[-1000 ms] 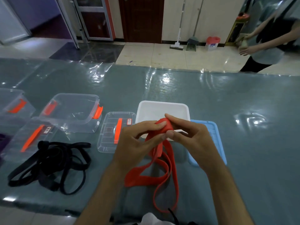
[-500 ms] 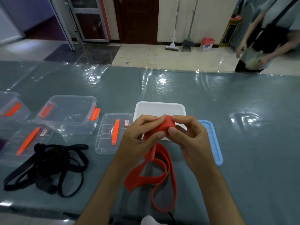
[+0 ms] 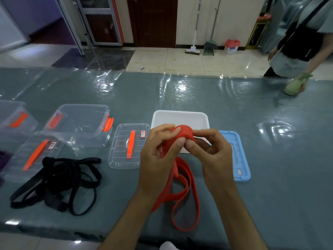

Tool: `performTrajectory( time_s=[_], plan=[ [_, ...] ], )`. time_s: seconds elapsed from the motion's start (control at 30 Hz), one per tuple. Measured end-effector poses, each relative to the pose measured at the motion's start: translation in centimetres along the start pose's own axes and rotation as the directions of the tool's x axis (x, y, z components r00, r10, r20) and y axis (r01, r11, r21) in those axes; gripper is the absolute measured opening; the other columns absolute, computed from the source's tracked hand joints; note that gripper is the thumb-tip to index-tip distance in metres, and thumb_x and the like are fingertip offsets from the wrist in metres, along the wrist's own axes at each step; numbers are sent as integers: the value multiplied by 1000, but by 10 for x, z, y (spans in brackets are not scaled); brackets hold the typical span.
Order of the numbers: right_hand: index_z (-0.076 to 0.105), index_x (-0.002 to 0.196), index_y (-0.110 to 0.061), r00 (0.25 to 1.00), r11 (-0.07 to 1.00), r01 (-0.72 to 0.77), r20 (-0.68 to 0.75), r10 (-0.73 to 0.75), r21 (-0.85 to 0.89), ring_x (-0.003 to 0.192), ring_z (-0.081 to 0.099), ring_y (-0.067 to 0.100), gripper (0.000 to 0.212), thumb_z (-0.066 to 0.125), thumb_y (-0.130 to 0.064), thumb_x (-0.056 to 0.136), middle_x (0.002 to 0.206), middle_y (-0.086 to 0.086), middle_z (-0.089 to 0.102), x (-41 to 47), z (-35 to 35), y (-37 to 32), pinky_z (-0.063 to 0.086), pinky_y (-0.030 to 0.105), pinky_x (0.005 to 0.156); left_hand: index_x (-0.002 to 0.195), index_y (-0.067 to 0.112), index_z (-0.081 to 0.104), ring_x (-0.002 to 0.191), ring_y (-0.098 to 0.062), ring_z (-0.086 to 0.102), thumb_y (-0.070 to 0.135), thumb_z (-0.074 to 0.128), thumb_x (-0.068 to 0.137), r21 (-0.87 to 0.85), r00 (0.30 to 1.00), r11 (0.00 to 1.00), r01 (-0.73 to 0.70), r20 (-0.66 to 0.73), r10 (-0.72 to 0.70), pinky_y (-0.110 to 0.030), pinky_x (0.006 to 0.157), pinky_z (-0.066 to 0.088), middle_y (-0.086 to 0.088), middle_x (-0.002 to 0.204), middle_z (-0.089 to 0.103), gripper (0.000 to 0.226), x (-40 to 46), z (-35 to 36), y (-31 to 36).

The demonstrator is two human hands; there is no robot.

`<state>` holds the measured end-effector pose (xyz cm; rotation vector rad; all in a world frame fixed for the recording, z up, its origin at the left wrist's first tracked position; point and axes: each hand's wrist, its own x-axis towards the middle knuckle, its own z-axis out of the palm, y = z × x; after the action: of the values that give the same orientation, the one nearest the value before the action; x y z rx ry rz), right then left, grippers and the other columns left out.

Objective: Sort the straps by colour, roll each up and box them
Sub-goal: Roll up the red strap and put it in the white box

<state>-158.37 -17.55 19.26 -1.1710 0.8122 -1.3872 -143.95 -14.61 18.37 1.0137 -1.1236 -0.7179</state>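
While a tangle of black straps (image 3: 57, 183) lies at nine o'clock below a clear box (image 3: 79, 123) with orange latches and a clear lid (image 3: 128, 146), a white box (image 3: 180, 118) and blue lid (image 3: 240, 159) sit at twelve to two o'clock behind the hands. The red strap (image 3: 182, 193) is partly rolled, its loose loops trailing toward six o'clock on the table (image 3: 270, 150). The left hand (image 3: 159, 156) and right hand (image 3: 210, 152), close together, pinch the roll between curled fingers and thumbs.

floor (image 3: 189, 60): pale tiles; door (image 3: 155, 20): dark wood; table (image 3: 234, 123): glossy grey
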Motion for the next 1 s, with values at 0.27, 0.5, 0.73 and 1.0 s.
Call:
performTrajectory(
  time_s=[0.27,0.5,0.73,1.0],
  plan=[
    [78,99,-14,992,994,-87,83,92,-61,98,79,30,29,89,-26,75,104,11,81,4,-7,-2,63,36,86,126,16,77,123,-21,67,25,66,102,204,996,975,-90,35,84,-23,101,52,10,121,74,27,1,-6,-1],
    [71,97,-12,996,999,-26,87,29,-28,98,78,31,29,90,-20,76,111,12,77,1,-9,-1,65,42,83,112,41,68,116,-28,73,41,82,89,-19,995,999,33,-89,-35,-37,95,61,-5,122,75,27,-5,0,4],
    [73,113,-17,987,976,-119,128,97,181,103,78,30,38,89,-31,81,114,8,78,-1,-11,-4,64,38,82,113,34,75,125,-25,67,25,81,88,30,990,998,-50,136,46,-31,103,54,8,124,72,28,3,-6,1],
    [67,125,-22,996,988,-59,79,48,145,100,78,34,47,87,-30,83,128,11,73,0,-18,-8,65,40,76,120,24,70,115,-18,70,17,82,90,143,975,983,-119,206,88,-21,97,53,15,117,73,33,10,-2,7]
  ],
)
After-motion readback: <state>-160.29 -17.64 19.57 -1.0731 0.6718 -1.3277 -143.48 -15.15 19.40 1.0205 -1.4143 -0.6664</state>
